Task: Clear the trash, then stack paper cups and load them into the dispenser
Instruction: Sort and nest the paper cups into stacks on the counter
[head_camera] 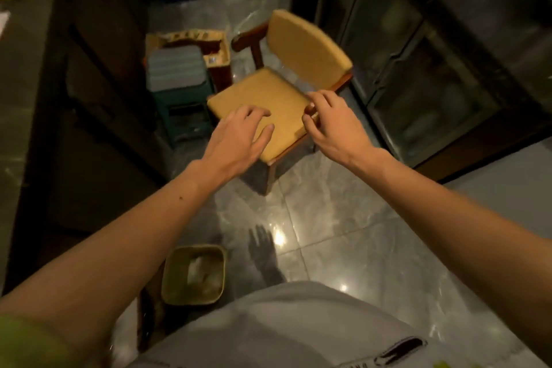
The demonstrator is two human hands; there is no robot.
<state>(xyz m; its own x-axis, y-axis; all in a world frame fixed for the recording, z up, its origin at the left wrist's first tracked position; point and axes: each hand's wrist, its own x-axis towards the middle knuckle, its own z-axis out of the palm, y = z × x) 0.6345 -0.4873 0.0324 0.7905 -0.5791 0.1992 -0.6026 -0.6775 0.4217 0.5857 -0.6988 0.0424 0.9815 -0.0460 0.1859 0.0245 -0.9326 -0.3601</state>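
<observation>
A person stands on a glossy tiled floor [343,218] in a dim service aisle, both bare arms stretched out over a yellow cushioned chair [263,98]. The left hand [239,134] hangs with fingers loosely spread and holds nothing; the right hand [331,122] has its fingers curled towards the thumb over the seat's right edge, and whether it pinches anything cannot be told through the blur. A small square bin [194,275], with pale crumpled trash showing inside, sits on the floor close to the person's feet, below and behind the left forearm, making the left hand the nearer one to it. Its mouth faces straight up, and being square it has no clear long axis. No paper cups or dispenser can be made out in this view; stools [179,84] and a box [215,48] stand beyond the chair. The trash step appears to be the one in hand.
</observation>
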